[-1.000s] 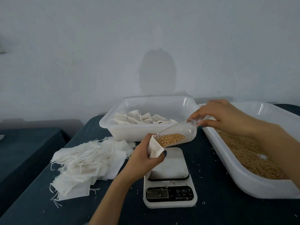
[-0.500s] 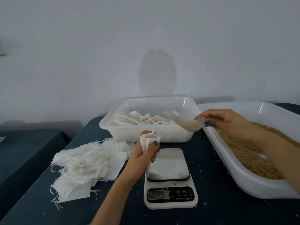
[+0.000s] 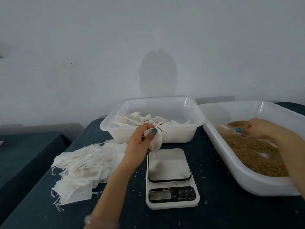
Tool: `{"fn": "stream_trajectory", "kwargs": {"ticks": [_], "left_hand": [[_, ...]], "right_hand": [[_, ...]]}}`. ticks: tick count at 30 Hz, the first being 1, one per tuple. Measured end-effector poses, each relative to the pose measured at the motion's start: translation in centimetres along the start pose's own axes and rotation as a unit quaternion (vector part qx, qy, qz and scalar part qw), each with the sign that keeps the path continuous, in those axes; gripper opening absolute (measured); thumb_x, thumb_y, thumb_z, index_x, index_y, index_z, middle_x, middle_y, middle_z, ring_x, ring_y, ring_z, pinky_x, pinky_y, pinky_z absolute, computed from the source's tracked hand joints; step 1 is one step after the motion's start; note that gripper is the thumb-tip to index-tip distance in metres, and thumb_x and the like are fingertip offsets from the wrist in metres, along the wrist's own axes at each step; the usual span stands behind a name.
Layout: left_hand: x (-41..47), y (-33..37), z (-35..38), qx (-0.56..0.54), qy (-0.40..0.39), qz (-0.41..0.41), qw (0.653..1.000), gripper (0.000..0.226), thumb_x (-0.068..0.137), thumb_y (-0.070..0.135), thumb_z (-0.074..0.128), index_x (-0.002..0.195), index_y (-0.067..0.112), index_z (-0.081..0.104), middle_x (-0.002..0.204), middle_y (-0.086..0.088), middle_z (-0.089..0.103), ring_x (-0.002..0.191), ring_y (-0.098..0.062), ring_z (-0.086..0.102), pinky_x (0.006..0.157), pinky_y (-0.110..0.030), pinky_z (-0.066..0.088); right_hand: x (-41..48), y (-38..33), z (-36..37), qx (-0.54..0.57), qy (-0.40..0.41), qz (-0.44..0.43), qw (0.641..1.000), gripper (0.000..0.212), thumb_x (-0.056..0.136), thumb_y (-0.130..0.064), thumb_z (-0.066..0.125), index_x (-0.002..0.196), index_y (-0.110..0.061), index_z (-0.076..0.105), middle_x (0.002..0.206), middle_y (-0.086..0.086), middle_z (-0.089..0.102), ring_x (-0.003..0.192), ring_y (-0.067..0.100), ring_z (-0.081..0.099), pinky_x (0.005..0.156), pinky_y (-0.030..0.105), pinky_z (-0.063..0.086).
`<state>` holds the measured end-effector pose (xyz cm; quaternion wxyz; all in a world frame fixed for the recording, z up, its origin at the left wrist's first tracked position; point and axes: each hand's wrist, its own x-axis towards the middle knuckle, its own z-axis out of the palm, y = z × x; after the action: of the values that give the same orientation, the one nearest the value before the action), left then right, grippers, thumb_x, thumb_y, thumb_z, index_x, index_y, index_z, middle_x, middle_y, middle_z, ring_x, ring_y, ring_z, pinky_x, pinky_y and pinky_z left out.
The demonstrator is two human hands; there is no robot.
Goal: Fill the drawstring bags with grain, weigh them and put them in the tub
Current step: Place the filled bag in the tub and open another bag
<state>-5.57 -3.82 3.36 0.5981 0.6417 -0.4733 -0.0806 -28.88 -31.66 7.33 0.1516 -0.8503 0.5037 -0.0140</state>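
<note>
Right: the dark counter [image 3: 214, 215] carries everything. Biggest item is the grain tray [image 3: 247, 178] on the right, with grain [image 3: 247, 151] spread across its floor. Next is the tub [image 3: 148, 135] at back centre, with filled bags [image 3: 137, 117] lying in it. Then the pile of empty bags [image 3: 79, 171] front-left, then the scale [image 3: 172, 204] centre-front: pan near bare, display lit, digits too blurred to trust. Left grip [image 3: 140, 142] is closed round the neck of a drawstring bag [image 3: 156, 143], thumb pinching it against the fingers. The bag hangs below the grip, just in front of the tub wall, its lower corner over the pan's far-left corner; touching or not, cannot tell. Right grip [image 3: 259, 129] is down in the grain tray, well apart from the bag, fingers curled on a motion-blurred scoop [image 3: 226, 128]. Risks, my read: I can't see the drawstring pulled tight, so a tilt or slack pinch dumps grain on the counter. A bag set half off the pan, or one the grip hasn't let go of, gives a bad reading. Loose grains [image 3: 140, 193] on counter and scale add error. A non-zero display needs taring first.
</note>
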Motion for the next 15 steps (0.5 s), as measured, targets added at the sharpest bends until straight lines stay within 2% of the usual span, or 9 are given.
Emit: {"fn": "stream_trajectory", "kwargs": {"ticks": [1,3,5,7,9,11,13,15], "left_hand": [[0.3,0.1,0.2,-0.042,-0.002,-0.008,0.999,0.015,0.100,0.010,0.054,0.093,0.020,0.064,0.103,-0.002,0.066,0.094,-0.007,0.060,0.073,-0.013,0.049],[0.9,-0.2,0.6,-0.063,-0.010,-0.005,0.998,0.018,0.097,0.007,0.057,0.091,0.020,0.067,0.095,0.008,0.069,0.088,-0.003,0.061,0.075,-0.015,0.050],[0.9,-1.1,1.1,-0.051,-0.038,-0.014,0.998,0.018,0.096,0.004,0.058,0.092,0.018,0.070,0.097,0.007,0.071,0.092,-0.009,0.063,0.083,-0.027,0.052],[0.5,-2.3,1.2,-0.029,-0.060,-0.031,0.997,0.017,0.096,0.006,0.058,0.093,0.017,0.070,0.098,0.005,0.071,0.092,-0.012,0.063,0.082,-0.028,0.053],[0.0,-3.6,0.9,-0.007,-0.055,-0.044,0.997,0.016,0.098,0.011,0.057,0.094,0.020,0.069,0.095,0.005,0.069,0.086,-0.008,0.061,0.077,-0.025,0.052],[-0.3,-4.4,0.3,-0.014,-0.032,-0.054,0.998,0.009,0.098,0.021,0.058,0.095,0.024,0.066,0.093,0.006,0.068,0.083,-0.004,0.061,0.075,-0.021,0.052],[-0.4,-4.7,-0.1,-0.033,-0.008,-0.070,0.997,0.008,0.096,0.028,0.062,0.102,0.026,0.066,0.096,0.010,0.070,0.087,-0.002,0.063,0.078,-0.018,0.051],[-0.5,-4.8,-0.2,-0.042,0.004,-0.080,0.996,0.010,0.096,0.028,0.062,0.105,0.027,0.066,0.097,0.012,0.070,0.087,0.001,0.063,0.076,-0.013,0.049]], "right_hand": [[-0.2,-0.1,0.1,-0.061,-0.024,0.008,0.998,0.038,0.100,-0.035,0.052,0.073,-0.008,0.052,0.070,0.003,0.045,0.063,0.014,0.042,0.056,0.026,0.031],[-0.8,-0.4,0.3,-0.155,-0.055,0.017,0.986,0.038,0.099,-0.043,0.052,0.079,-0.011,0.049,0.075,-0.001,0.046,0.069,0.012,0.046,0.056,0.023,0.034],[-1.2,-0.6,0.5,-0.197,-0.066,0.018,0.978,0.035,0.098,-0.046,0.053,0.087,-0.013,0.051,0.078,-0.003,0.048,0.071,0.010,0.047,0.055,0.021,0.033],[-1.7,-0.8,0.5,-0.211,-0.056,0.021,0.976,0.035,0.097,-0.047,0.053,0.085,-0.014,0.052,0.078,-0.003,0.047,0.072,0.011,0.047,0.059,0.021,0.035],[-2.1,-1.3,0.4,-0.181,-0.014,0.004,0.983,0.033,0.097,-0.044,0.053,0.082,-0.014,0.053,0.087,-0.001,0.053,0.081,0.014,0.052,0.073,0.023,0.043],[-3.2,-2.7,0.5,-0.114,0.072,-0.044,0.990,0.031,0.098,-0.042,0.050,0.104,-0.013,0.059,0.104,0.005,0.061,0.094,0.022,0.058,0.086,0.033,0.050],[-5.5,-5.8,1.0,-0.018,0.150,-0.130,0.980,0.031,0.099,-0.039,0.048,0.120,-0.019,0.057,0.113,0.003,0.063,0.099,0.022,0.060,0.086,0.037,0.051],[-8.2,-9.2,1.9,0.072,0.156,-0.225,0.959,0.019,0.098,-0.039,0.049,0.114,-0.032,0.057,0.104,-0.010,0.065,0.089,0.010,0.062,0.075,0.033,0.051]]}}
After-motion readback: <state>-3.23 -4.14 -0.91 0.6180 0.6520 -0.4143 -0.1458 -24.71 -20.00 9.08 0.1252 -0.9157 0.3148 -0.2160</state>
